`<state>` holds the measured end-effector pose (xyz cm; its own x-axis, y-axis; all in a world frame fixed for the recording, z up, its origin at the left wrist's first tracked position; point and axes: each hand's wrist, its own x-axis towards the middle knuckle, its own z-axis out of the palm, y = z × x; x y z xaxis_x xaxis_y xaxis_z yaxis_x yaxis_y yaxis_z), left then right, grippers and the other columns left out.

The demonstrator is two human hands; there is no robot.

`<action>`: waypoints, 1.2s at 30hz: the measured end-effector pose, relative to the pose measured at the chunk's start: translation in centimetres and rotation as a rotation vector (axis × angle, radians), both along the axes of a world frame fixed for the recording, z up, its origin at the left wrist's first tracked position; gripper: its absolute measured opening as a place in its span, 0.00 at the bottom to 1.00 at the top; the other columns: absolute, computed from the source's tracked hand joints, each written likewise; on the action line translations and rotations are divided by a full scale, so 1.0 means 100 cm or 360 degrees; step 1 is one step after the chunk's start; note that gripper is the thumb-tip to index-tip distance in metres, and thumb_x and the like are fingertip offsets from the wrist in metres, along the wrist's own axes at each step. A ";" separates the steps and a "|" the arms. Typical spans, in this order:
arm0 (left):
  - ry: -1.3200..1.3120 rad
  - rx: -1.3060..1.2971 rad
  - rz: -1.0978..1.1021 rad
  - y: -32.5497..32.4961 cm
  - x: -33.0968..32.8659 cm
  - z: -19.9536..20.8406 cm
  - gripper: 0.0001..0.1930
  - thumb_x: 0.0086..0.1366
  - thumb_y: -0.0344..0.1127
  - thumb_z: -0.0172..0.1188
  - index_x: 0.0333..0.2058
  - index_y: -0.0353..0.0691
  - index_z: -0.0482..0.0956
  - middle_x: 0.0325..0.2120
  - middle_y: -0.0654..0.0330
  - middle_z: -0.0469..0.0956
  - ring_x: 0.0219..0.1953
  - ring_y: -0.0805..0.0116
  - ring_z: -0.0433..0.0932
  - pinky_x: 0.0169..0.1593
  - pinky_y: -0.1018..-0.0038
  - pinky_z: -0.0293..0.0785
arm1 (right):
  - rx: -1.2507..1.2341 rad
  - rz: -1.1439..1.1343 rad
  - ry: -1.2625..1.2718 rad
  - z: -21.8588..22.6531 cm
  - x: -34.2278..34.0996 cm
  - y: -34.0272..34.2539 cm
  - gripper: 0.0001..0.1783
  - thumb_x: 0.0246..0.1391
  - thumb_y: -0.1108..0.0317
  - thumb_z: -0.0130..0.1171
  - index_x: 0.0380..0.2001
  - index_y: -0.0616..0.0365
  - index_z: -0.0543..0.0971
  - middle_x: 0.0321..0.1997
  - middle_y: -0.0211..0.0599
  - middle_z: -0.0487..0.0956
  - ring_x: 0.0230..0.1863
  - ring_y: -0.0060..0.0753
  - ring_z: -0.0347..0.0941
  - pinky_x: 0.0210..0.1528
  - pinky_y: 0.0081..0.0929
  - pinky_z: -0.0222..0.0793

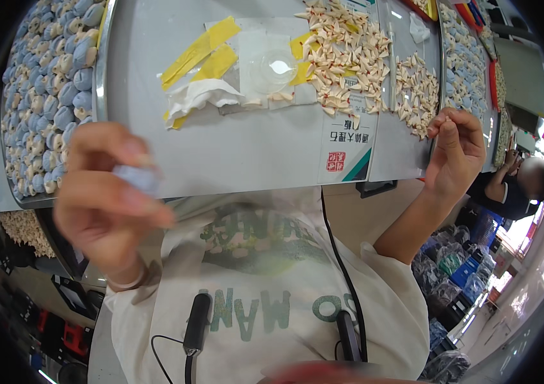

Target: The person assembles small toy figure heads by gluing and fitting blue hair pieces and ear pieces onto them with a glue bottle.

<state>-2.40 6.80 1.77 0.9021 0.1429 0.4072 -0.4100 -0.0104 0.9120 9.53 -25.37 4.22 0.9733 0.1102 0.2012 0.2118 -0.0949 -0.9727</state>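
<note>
Blurred by motion, my left hand is held over the near left edge of the table, its fingers closed on a small rounded blue piece. The piece resembles those in the left tray. My right hand is at the right, thumb and forefinger pinched together beside a small heap of cream pointed pieces. A tiny pale bit shows at its fingertips, too small to make out fully. A larger heap of cream pointed pieces with red marks lies left of that heap.
A metal-rimmed tray of blue-and-cream pieces stands at the left, and similar pieces lie at the far right. Mid-table are a clear round dish, yellow tape and crumpled white tissue. Another person sits at the right.
</note>
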 end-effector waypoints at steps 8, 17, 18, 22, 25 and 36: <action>0.0552 -0.0837 -0.0360 -0.049 0.018 -0.017 0.20 0.44 0.39 0.66 0.34 0.37 0.69 0.34 0.52 0.69 0.35 0.65 0.70 0.31 0.78 0.69 | 0.0541 0.0577 0.0013 -0.009 0.007 0.055 0.08 0.42 0.79 0.56 0.30 0.67 0.73 0.28 0.42 0.72 0.29 0.28 0.67 0.29 0.17 0.62; 0.0272 -0.0751 -0.0360 -0.048 0.021 -0.031 0.19 0.42 0.37 0.66 0.33 0.35 0.72 0.34 0.51 0.71 0.33 0.63 0.71 0.35 0.72 0.70 | -0.0586 0.0843 -0.0152 0.006 0.030 0.115 0.09 0.37 0.84 0.56 0.27 0.68 0.73 0.29 0.38 0.74 0.32 0.26 0.69 0.38 0.18 0.63; 0.0320 -0.0857 -0.0408 -0.048 0.021 -0.031 0.18 0.42 0.36 0.66 0.32 0.34 0.73 0.33 0.51 0.71 0.33 0.63 0.71 0.35 0.71 0.70 | -0.0722 0.0981 -0.0329 0.008 0.032 0.123 0.10 0.36 0.86 0.56 0.27 0.68 0.73 0.28 0.37 0.73 0.32 0.25 0.68 0.37 0.17 0.62; 0.0252 -0.0678 -0.0390 -0.042 0.026 -0.034 0.18 0.43 0.35 0.65 0.33 0.33 0.73 0.33 0.50 0.71 0.33 0.63 0.71 0.36 0.72 0.70 | -0.1063 0.0901 -0.0435 0.018 0.029 0.145 0.09 0.30 0.84 0.58 0.22 0.65 0.74 0.24 0.35 0.72 0.29 0.25 0.67 0.32 0.17 0.61; 0.0118 -0.0592 -0.0424 -0.041 0.029 -0.037 0.19 0.44 0.34 0.65 0.34 0.31 0.73 0.33 0.50 0.71 0.33 0.63 0.72 0.35 0.73 0.70 | -0.1375 0.0803 -0.0562 0.025 0.023 0.158 0.09 0.24 0.83 0.60 0.16 0.62 0.75 0.21 0.34 0.71 0.26 0.26 0.66 0.28 0.18 0.59; 0.0336 -0.0871 -0.0377 -0.046 0.024 -0.031 0.22 0.44 0.35 0.66 0.37 0.32 0.69 0.34 0.49 0.71 0.29 0.67 0.73 0.32 0.79 0.71 | -0.1564 0.0629 -0.0725 0.024 0.019 0.157 0.09 0.19 0.82 0.62 0.12 0.59 0.76 0.18 0.33 0.71 0.24 0.26 0.66 0.24 0.18 0.58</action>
<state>0.00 2.20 -1.37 0.9877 0.0666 0.1414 -0.1546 0.5494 0.8211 11.45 -9.65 6.63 0.6950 0.6952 0.1835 0.7082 -0.6180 -0.3414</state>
